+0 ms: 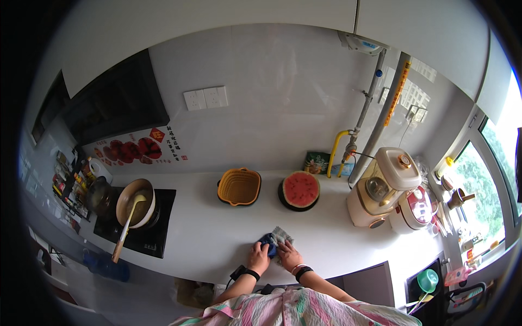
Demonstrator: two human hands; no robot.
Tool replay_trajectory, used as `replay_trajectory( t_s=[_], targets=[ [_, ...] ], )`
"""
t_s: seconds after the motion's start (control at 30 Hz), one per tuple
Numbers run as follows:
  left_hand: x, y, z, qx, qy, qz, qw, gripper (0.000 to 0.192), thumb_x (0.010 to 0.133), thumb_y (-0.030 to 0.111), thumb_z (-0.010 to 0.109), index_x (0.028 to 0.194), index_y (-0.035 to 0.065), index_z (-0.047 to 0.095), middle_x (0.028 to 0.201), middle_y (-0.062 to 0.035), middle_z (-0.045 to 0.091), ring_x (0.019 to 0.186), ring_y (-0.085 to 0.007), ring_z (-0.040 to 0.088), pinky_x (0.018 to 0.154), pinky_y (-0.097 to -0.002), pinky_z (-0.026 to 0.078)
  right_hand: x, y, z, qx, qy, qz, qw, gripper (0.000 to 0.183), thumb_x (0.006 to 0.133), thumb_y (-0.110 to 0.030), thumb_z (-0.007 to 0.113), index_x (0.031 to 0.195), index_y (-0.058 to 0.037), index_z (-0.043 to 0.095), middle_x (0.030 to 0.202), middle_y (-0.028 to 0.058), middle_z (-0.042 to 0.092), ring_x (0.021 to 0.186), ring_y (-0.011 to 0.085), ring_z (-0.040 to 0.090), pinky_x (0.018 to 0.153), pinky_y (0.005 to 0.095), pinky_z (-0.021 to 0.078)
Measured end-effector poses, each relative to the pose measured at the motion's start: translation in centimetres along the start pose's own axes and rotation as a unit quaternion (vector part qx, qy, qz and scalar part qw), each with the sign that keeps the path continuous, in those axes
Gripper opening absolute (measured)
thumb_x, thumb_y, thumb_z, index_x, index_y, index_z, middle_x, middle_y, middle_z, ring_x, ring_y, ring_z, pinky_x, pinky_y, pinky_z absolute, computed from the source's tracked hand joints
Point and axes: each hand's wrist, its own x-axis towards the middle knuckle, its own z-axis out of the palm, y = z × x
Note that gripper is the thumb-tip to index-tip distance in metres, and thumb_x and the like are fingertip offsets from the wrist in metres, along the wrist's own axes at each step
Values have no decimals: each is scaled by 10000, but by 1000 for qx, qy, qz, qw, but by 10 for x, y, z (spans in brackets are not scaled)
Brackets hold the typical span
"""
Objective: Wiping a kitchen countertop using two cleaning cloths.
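Observation:
Both hands rest near the front edge of the white countertop (pixel 212 244). My left hand (pixel 259 257) grips a crumpled dark blue cloth (pixel 268 243). Beside it, my right hand (pixel 290 256) presses on a grey-green patterned cloth (pixel 281 234) that touches the blue one. Behind the hands, a cut watermelon half (pixel 301 189) sits with its red face up. To its left is an orange plastic basket (pixel 239 186) nested in a dark one. The fingertips are partly hidden by the cloths.
At left, a pan (pixel 136 203) holding a ladle (pixel 129 220) stands on a black cooktop (pixel 165 220). A cream countertop appliance (pixel 369 199) and a rice cooker (pixel 412 210) stand at right, near the sink (pixel 412 283) with a green bowl (pixel 427 280). Yellow gas pipe (pixel 335 150) runs down the wall.

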Motion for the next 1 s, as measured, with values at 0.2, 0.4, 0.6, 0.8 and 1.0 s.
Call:
replay_trajectory(
  t_s=[0.2, 0.4, 0.6, 0.8, 1.0],
  targets=[
    [-18, -73, -41, 74, 118, -189, 972, 473, 675, 82, 716, 1131, 105, 593, 1207, -175, 489, 1052, -403, 522, 870, -480, 480, -23, 66, -37, 23, 109, 276, 955, 361, 838, -155, 566, 1191, -184, 633, 1372, 95, 523, 1308, 384, 418, 1078, 403, 397],
    [-14, -6, -14, 7, 0, -47, 999, 466, 673, 89, 705, 1127, 108, 601, 1191, -158, 495, 1053, -398, 531, 871, -471, 486, -12, 4, -13, -115, -29, -47, 992, 366, 826, -210, 589, 1175, -119, 647, 1281, 39, 588, 1317, 228, 431, 1134, 373, 327],
    [-25, -20, -20, 1, 26, -60, 998, 473, 669, 86, 700, 1133, 124, 616, 1171, -152, 521, 1017, -389, 550, 838, -483, 490, -15, 13, -18, 23, 31, 112, 993, 369, 856, -192, 545, 1212, -218, 634, 1403, 69, 507, 1311, 314, 449, 1074, 373, 409],
    [-32, -46, -27, 77, 85, -130, 985, 456, 701, 113, 687, 1146, 95, 590, 1168, -172, 510, 1020, -393, 532, 862, -477, 475, -31, 35, -41, -21, 86, 219, 972, 369, 843, -188, 583, 1208, -172, 637, 1355, 87, 545, 1311, 311, 445, 1084, 379, 398],
    [-36, 18, -5, -15, -33, 34, 999, 517, 702, 120, 698, 1205, 138, 581, 1208, -154, 498, 1073, -387, 526, 890, -491, 470, -25, -13, -15, -3, -8, 2, 1000, 361, 820, -261, 622, 1175, -201, 651, 1306, 16, 584, 1313, 236, 449, 1097, 362, 380]
  ],
)
